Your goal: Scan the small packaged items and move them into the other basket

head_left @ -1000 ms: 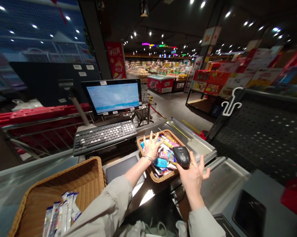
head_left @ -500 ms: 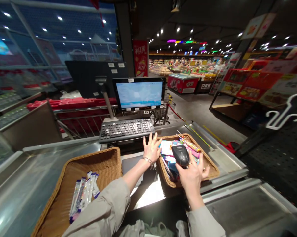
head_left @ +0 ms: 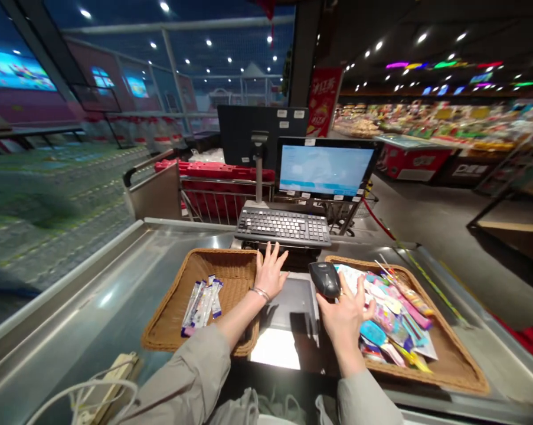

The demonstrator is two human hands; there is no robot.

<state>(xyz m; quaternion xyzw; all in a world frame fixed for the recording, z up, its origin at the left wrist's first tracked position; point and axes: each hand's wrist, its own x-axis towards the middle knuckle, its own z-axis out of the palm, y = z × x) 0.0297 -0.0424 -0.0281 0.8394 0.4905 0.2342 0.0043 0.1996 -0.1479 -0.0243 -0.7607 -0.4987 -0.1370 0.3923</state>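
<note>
My right hand (head_left: 346, 321) grips a black handheld barcode scanner (head_left: 325, 279), its rounded head pointing away from me. Scanner and hand are at the left edge of the right wicker basket (head_left: 458, 357), which holds a jumble of colourful small packets (head_left: 390, 313). My left hand (head_left: 270, 273), with a bracelet at the wrist, is empty with fingers spread. It is over the right rim of the left wicker basket (head_left: 169, 301); whether it touches the rim I cannot tell. Several slim white and purple sticks (head_left: 203, 303) lie in that basket.
A black keyboard (head_left: 284, 226) sits at the back of the metal counter (head_left: 115, 277), below a lit monitor (head_left: 323, 170). Between the baskets is a grey flat panel (head_left: 295, 304). A pale device with a looped white cable (head_left: 111, 383) lies at the lower left. Behind stand shopping carts (head_left: 222, 198).
The view has turned left. My left hand has gone from the right basket's edge to the left basket's rim. The scanner has shifted left from over the packets to that basket's edge.
</note>
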